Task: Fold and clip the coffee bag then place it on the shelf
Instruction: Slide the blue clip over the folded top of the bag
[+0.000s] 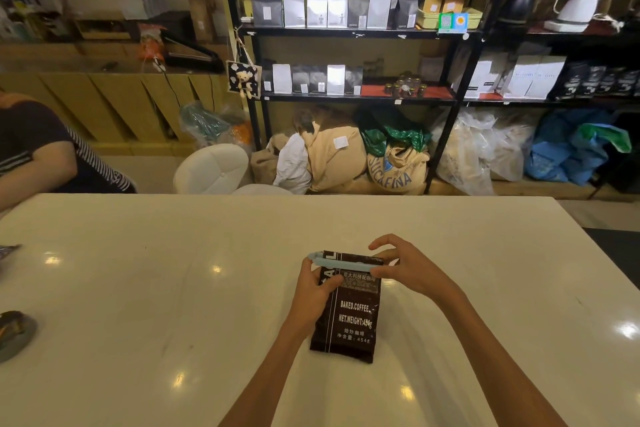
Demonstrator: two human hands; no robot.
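Dark brown foil coffee bag (349, 308) lies flat on the white surface (173, 288), near its front edge, right in front of the person, label up. Its long axis runs roughly away from the person, w/ a slight lean: flat bottom toward the camera, folded top pointing to the shelf (353, 33) beyond the surface. A pale blue clip (341, 264) sits across the folded top, at right angles to that axis, sticking out past the bag's left edge. Left hand (317, 291) rests on the bag's upper left, thumb pressed on the label just under the clip, fingers curled around the clip's left end, so closed on clip and bag together. Right hand (403, 267) pinches the clip's right end betw. thumb and lower fingers; index finger is lifted and free. Whether the clip is fully snapped can't be told from here. Risks, as a guess: if only one end gets squeezed, the clip may not latch along its whole length and the fold could spring open once lifted. The glossy foil looks slick, so the clip might also slide off sideways, esp. toward the overhanging left end. The shelf stands well apart from the surface and its tiers are crowded w/ other bags (317, 7), so setting this one in could knock a neighbour.
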